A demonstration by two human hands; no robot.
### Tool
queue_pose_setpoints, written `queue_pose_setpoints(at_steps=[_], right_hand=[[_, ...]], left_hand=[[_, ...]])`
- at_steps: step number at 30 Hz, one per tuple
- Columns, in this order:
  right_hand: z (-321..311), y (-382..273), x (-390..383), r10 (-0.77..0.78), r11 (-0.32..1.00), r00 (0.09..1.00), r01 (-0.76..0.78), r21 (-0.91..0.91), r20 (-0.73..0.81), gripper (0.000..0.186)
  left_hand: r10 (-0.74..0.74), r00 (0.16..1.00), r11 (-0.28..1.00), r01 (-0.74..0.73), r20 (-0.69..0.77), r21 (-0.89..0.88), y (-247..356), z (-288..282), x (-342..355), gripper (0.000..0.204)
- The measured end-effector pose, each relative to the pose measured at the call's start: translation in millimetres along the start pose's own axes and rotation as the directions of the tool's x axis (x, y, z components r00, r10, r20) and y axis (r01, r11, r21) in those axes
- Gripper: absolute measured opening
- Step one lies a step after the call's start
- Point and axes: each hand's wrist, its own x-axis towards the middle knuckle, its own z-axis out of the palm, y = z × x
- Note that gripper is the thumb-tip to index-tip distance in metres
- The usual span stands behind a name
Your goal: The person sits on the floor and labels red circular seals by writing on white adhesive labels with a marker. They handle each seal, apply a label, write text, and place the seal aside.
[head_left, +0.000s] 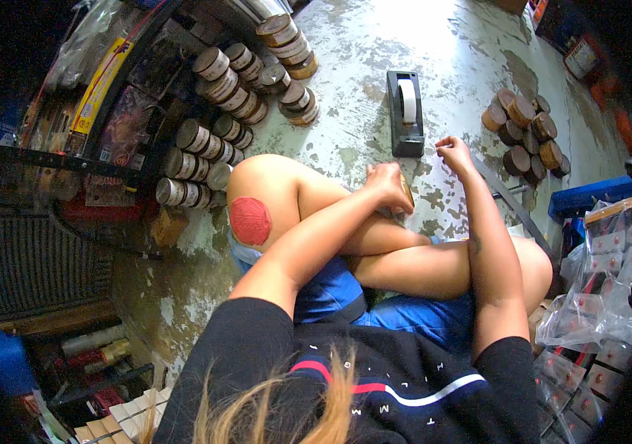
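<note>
Our left hand (pixel 388 185) curls round a tan thing (pixel 406 189); our right hand (pixel 455 155) half-curls, contents unclear; a dispenser (pixel 397 133) stands ahead.

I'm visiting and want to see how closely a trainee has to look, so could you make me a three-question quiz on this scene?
1. True or false: the black tape dispenser is to the left of the loose pile of brown round pieces.

2. Choose one. The stacked round items on the left side of the picture carry:
a) blue lids
b) pale bands
c) red string

3. Which of the person's hands is at the small, mostly hidden tan object?

Key:
1. True.
2. b) pale bands.
3. The left hand.
</note>
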Motion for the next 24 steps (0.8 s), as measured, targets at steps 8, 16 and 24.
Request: queue_pose_setpoints(at_steps=[8, 16, 24], right_hand=[[-8.8, -16.3, 0.1, 0.006, 1.0, 0.996, -0.005, 0.005, -0.087, 0.026], [-12.3, -56.6, -13.1, -0.105, 0.985, 0.984, 0.122, 0.119, -0.141, 0.027], [-9.7, -72.2, -14.1, -0.107, 0.988, 0.98, 0.123, 0.093, -0.166, 0.028]], left_hand=[[-0.526, 0.771, 0.845, 0.427, -0.36, -0.321, -30.1, -8.4, 38.3, 0.095], [-0.553, 0.514, 0.795, 0.091, -0.656, -0.6, -69.6, -6.4, 89.1, 0.103], [-0.544, 0.609, 0.808, 0.194, -0.578, -0.556, -65.8, -15.9, 83.3, 0.108]])
